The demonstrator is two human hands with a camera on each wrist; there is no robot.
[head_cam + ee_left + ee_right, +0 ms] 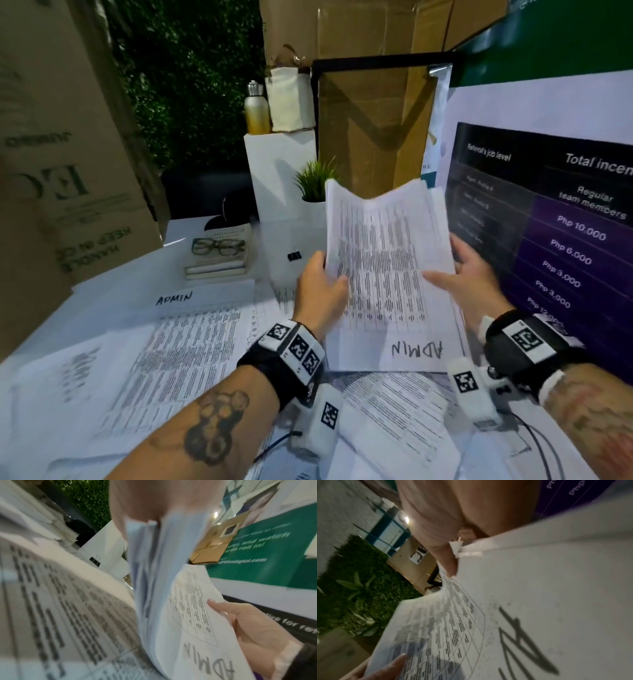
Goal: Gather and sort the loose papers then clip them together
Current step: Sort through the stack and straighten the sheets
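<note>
Gripping one stack of papers (383,274) (handwritten "ADMIN"), left hand (320,291) and right hand (469,277) pinch its sides.

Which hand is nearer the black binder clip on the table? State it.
Left. The left hand grips the paper stack's left edge, just below-right of the binder clip; the right hand grips the far edge, beyond the stack.

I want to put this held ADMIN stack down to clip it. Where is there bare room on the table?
Free: the white patch around the binder clip, between the books and the plant pot. Crowded: loose sheets cover the near table under both hands.
</note>
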